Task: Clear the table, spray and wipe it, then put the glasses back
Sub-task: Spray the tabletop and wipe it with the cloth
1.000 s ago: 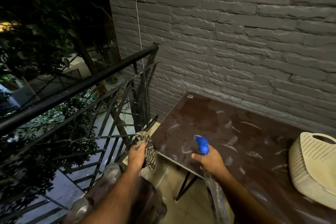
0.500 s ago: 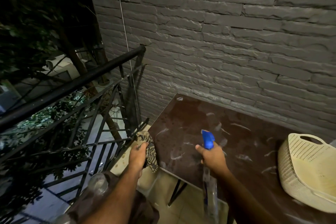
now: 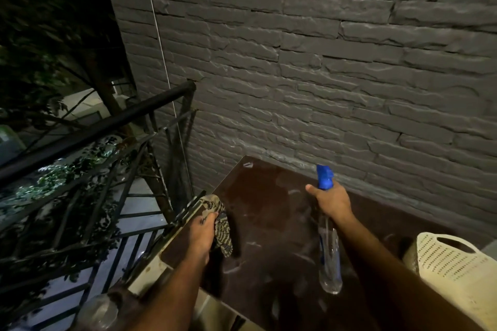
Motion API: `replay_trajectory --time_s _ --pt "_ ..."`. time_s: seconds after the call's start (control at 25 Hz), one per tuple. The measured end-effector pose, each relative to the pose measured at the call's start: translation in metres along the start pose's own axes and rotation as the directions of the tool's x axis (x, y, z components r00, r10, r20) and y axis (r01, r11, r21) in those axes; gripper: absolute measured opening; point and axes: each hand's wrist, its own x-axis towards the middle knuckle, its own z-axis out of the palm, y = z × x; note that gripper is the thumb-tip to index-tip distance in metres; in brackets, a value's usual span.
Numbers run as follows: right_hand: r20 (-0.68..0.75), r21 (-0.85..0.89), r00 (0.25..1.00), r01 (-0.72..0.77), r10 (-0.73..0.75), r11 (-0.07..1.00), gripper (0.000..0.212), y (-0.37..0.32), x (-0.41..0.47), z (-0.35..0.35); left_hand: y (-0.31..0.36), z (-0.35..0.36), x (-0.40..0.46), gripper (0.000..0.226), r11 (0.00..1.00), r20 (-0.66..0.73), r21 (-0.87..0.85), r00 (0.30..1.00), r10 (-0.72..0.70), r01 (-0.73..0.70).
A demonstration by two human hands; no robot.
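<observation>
Dark brown glossy table (image 3: 269, 212) is sitting with its far edge against the grey stone-brick wall (image 3: 322, 75), surface showing pale streaks and smears.

Right hand (image 3: 333, 203) is gripping the spray bottle (image 3: 329, 255) around the neck, fingers curled round it, thumb sticking out to the left. Blue trigger head (image 3: 325, 177) is pointing up toward the table's far edge; clear body is hanging down below the hand, over the middle of the table. Can't tell whether a finger is on the trigger.

Left hand (image 3: 203, 234) is clutching a patterned striped cloth (image 3: 219, 223), fingers closed around it. Cloth is bunched above the fist and dangling beside it, over the table's left edge near the near-left corner. Can't tell whether the cloth is touching the surface.

Cream perforated basket (image 3: 454, 274) is sitting at the table's right edge, handle opening facing up. Contents not visible.

Black metal railing (image 3: 102, 129) is running along the left of the table, meeting the wall just past the far-left corner. Dark foliage beyond it.

A blurred clear rounded object (image 3: 99, 312) is showing at the bottom left, near the left forearm; can't tell what it is.
</observation>
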Motion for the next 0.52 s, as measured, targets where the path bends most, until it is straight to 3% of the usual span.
replay_trajectory --time_s 0.2,0.32,0.52 --pt "0.14 0.057 0.99 -0.025 0.016 0.998 0.037 0.008 0.021 0.004 0.007 0.045 0.017 0.028 1.0 0.001 0.014 1.0 0.005 -0.005" --pt "0.169 0.112 0.985 -0.035 0.016 0.993 0.04 0.014 0.031 0.024 0.018 0.064 0.039 0.043 0.996 -0.012 0.085 1.0 0.029 -0.028" --pt "0.195 0.171 0.981 -0.045 0.011 0.984 0.029 -0.006 0.062 0.059 0.036 0.085 0.104 0.024 0.96 -0.051 0.265 0.993 0.105 -0.088"
